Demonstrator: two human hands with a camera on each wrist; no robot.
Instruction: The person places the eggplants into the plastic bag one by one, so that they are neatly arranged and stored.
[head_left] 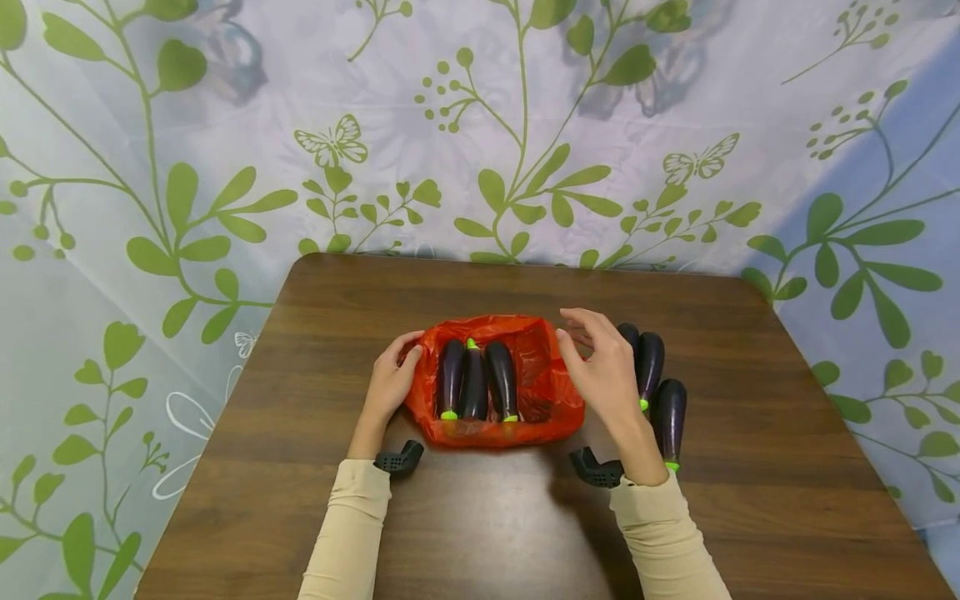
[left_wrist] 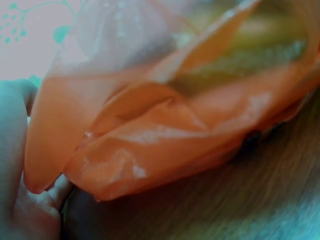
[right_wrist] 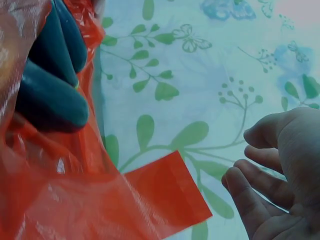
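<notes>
A red plastic bag [head_left: 487, 433] lies on the table with its mouth spread wide. Inside it, side by side, are three dark purple eggplants [head_left: 501, 379] with bright green stem ends. My left hand [head_left: 390, 379] grips the bag's left edge between thumb and fingers, as the left wrist view also shows. Just off the bag's right side, my right hand [head_left: 607, 375] hovers with fingers loosely bent and nothing in them. In the right wrist view a gap separates that hand from a red flap of the bag [right_wrist: 170, 195]. Three more eggplants [head_left: 670, 417] lie right of my right hand, one partly hidden.
The brown wooden table [head_left: 480, 542] has a rounded far edge against a leaf-patterned cloth backdrop [head_left: 465, 150]. Black wrist mounts [head_left: 597, 469] sit near both sleeve cuffs.
</notes>
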